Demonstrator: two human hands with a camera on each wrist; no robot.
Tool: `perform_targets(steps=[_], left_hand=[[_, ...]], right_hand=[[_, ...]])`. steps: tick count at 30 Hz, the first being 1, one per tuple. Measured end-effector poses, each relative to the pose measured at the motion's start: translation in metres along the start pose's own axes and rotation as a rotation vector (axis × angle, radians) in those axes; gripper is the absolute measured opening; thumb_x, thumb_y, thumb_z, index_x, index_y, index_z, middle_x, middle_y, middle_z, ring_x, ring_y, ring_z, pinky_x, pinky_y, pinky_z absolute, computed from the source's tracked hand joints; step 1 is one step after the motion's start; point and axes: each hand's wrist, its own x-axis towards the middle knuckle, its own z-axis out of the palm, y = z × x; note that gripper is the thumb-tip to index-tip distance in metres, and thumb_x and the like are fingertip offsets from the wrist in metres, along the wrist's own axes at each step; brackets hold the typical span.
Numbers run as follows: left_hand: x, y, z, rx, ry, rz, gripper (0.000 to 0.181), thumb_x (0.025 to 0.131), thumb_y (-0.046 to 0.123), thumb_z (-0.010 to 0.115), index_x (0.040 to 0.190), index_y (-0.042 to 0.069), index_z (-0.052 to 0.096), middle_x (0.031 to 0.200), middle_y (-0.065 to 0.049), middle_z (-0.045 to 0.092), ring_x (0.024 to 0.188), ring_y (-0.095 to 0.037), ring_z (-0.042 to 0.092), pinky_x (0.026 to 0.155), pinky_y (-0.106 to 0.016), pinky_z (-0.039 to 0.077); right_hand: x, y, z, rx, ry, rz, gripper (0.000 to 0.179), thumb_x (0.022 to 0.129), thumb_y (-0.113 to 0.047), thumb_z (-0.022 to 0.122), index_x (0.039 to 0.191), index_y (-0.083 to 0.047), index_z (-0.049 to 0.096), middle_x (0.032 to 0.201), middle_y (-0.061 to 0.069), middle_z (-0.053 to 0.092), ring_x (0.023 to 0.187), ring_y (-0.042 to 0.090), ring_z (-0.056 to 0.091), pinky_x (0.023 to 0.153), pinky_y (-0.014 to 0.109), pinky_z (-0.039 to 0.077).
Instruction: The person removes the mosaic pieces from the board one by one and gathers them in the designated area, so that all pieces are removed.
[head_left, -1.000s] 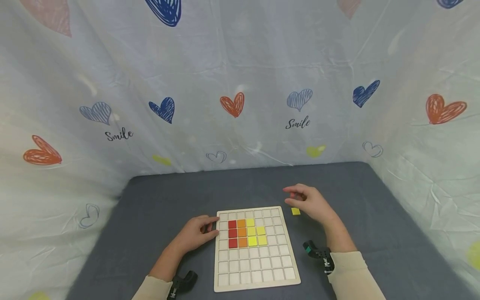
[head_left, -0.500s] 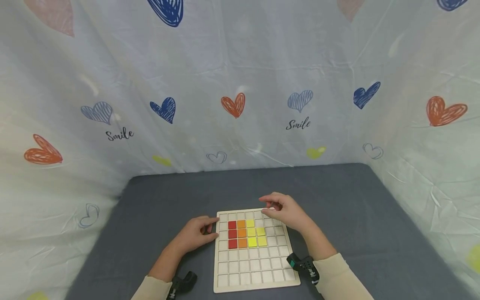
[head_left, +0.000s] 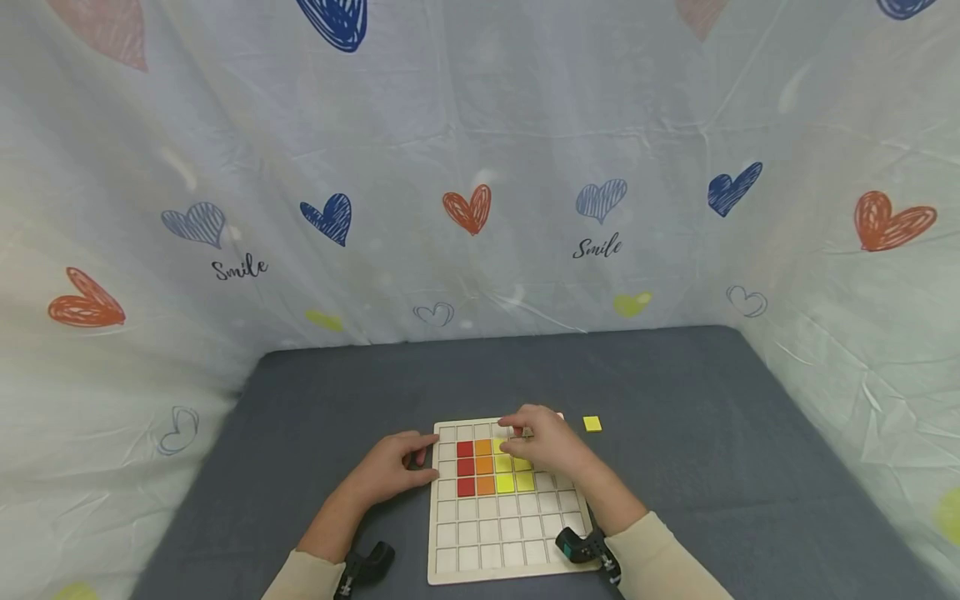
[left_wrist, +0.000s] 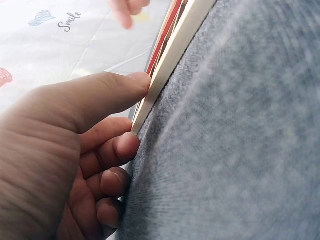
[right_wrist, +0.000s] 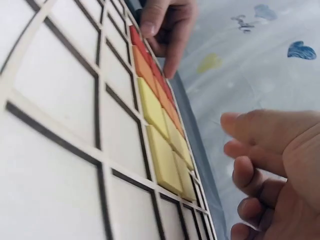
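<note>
A pale wooden grid board (head_left: 487, 532) holds three red tiles (head_left: 465, 467), three orange tiles (head_left: 483, 466) and several yellow tiles (head_left: 505, 482) in its upper cells. At the board's left edge rests my left hand (head_left: 390, 467); its thumb (left_wrist: 135, 84) and index finger touch the rim, the other fingers loosely bent. My right hand (head_left: 551, 442) hovers over the upper right cells, thumb and index tips close above the yellow tiles. I cannot tell whether a tile sits between them. A loose yellow tile (head_left: 592, 424) lies on the table beyond the board's right edge.
A dark grey cloth (head_left: 337, 392) covers the table. White curtains (head_left: 517, 150) with printed hearts stand behind and along both sides. Black wrist mounts, left (head_left: 367, 568) and right (head_left: 581, 546), sit at the sleeves; the right one overlaps the board's lower right corner.
My right hand has moved left from beside the loose yellow tile to over the board's upper cells, uncovering that tile. My left hand has stayed at the board's edge.
</note>
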Motion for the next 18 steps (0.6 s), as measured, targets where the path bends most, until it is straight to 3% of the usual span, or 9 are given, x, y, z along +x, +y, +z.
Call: perform_targets(steps=[3, 9, 18], left_hand=[[0.0, 0.0, 0.0, -0.001, -0.007, 0.001, 0.051, 0.088, 0.028, 0.084, 0.132, 0.006, 0.068, 0.082, 0.007, 0.049, 0.063, -0.005, 0.038, 0.062, -0.028, 0.037], [0.0, 0.0, -0.001, -0.006, -0.012, 0.006, 0.051, 0.089, 0.028, 0.083, 0.133, 0.006, 0.068, 0.082, 0.006, 0.049, 0.064, -0.005, 0.038, 0.062, -0.028, 0.037], [-0.001, 0.001, -0.002, -0.008, -0.01, 0.01, 0.052, 0.089, 0.026, 0.084, 0.133, 0.005, 0.068, 0.082, 0.006, 0.05, 0.065, -0.005, 0.038, 0.062, -0.028, 0.037]], right_hand=[[0.0, 0.002, 0.005, -0.08, -0.002, 0.007, 0.033, 0.094, -0.016, 0.076, 0.125, -0.005, 0.074, 0.08, -0.004, 0.05, 0.08, 0.016, 0.043, 0.069, 0.034, 0.038], [0.0, 0.005, 0.012, -0.193, 0.033, 0.007, 0.029, 0.093, -0.012, 0.075, 0.121, -0.003, 0.076, 0.075, -0.004, 0.048, 0.075, 0.015, 0.042, 0.073, 0.039, 0.034], [0.0, 0.005, 0.014, -0.179, 0.076, 0.025, 0.022, 0.094, -0.007, 0.07, 0.114, -0.004, 0.079, 0.086, -0.008, 0.064, 0.081, 0.013, 0.051, 0.08, 0.038, 0.043]])
